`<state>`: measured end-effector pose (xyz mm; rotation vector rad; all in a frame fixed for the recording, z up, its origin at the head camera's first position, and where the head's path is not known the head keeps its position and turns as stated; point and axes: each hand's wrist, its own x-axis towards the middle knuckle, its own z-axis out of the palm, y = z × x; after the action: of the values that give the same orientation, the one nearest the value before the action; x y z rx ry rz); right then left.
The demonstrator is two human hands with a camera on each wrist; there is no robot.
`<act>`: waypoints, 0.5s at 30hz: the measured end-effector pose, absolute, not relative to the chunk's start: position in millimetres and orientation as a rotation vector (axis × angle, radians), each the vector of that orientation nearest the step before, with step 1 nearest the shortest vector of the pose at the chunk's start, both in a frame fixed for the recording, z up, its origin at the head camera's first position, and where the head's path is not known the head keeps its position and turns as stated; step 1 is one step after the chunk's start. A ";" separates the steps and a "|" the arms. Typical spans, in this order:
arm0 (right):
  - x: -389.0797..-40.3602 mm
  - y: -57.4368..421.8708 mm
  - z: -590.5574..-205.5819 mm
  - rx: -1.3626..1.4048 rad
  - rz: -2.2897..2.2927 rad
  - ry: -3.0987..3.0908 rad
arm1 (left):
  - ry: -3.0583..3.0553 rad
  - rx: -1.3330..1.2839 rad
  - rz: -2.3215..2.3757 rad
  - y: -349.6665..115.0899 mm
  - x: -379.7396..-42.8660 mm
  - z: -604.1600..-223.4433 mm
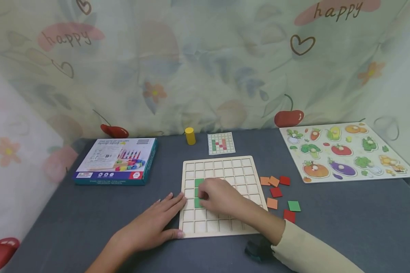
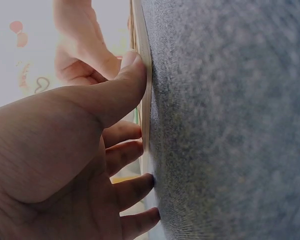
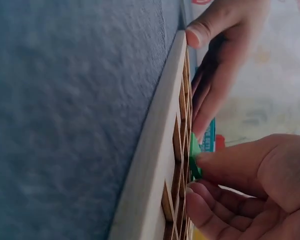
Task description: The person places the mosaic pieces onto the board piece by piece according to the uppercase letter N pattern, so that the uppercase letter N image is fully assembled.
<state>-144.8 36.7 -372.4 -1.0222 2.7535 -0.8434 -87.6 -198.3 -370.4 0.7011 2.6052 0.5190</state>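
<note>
A pale wooden grid board (image 1: 222, 226) lies on the dark cloth, with green square tiles in a column at its left. My right hand (image 1: 222, 197) is over that column, fingers curled; in the right wrist view its thumb and fingers pinch a tilted green tile (image 3: 194, 156) at the board's surface. My left hand (image 1: 150, 223) lies along the board's left edge with fingers extended, thumb and fingertips touching the rim. Right of the board are loose orange tiles (image 1: 272, 203), red tiles (image 1: 289, 215) and a green tile (image 1: 294, 206). The right hand partly covers the column.
Behind the board lies a small pattern card (image 1: 221, 143) with coloured squares, beside a yellow cylinder (image 1: 190, 136). A flat toy box (image 1: 114, 161) is at the left. At the right lies a vegetable puzzle board (image 1: 322, 151). A printed curtain (image 1: 198, 76) hangs behind the table.
</note>
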 end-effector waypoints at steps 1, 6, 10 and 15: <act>-143.2 37.0 -372.9 -1.022 -0.835 2.764 | 2.606 0.702 0.517 -198.2 -87.5 -370.5; -137.6 41.0 -374.0 -1.052 -0.844 2.804 | 2.606 0.704 0.508 -197.8 -87.5 -370.7; -134.6 52.0 -370.5 -1.045 -0.886 2.806 | 2.605 0.704 0.516 -198.0 -87.2 -370.6; -130.3 76.8 -365.7 -0.987 -0.935 2.775 | 2.606 0.699 0.512 -198.4 -87.0 -370.8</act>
<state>-130.3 76.8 -365.7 -0.9872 2.7747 -0.9346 -87.0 -198.4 -370.8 0.6992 2.6055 0.5119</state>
